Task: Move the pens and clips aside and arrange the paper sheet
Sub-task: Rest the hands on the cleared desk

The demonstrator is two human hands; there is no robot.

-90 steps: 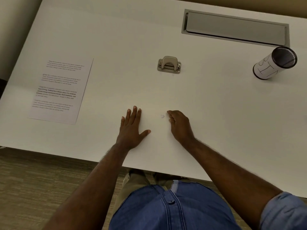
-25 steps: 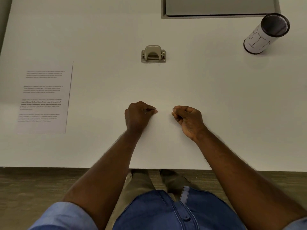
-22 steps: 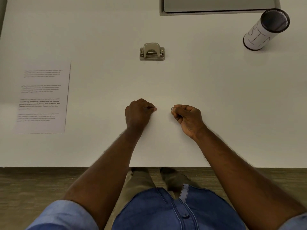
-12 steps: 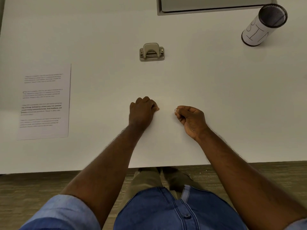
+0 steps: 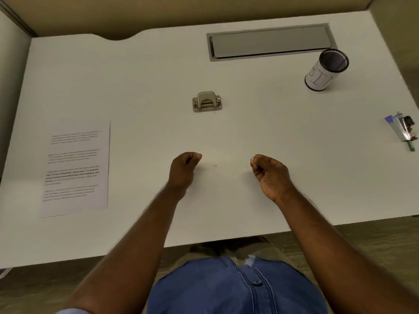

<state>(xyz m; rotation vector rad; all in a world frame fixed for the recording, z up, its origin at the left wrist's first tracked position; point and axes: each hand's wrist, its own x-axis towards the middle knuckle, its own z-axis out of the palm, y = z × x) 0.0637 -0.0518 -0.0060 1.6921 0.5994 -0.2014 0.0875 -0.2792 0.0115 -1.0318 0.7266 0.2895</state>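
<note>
Head view: right hand [image 5: 269,172] pinches small clip [image 5: 252,158], probably for setting aside; left hand [image 5: 184,167] curled, contents unclear; paper sheet [image 5: 76,168] lies left.

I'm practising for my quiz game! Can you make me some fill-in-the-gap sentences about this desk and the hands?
1. The printed paper sheet lies on the ____ side of the table.
2. The hole punch stands beyond the ____ hand.
3. The right hand pinches a small shiny ____.
4. The mesh cup stands near the far ____ corner.

Missing words: left; left; clip; right
</note>
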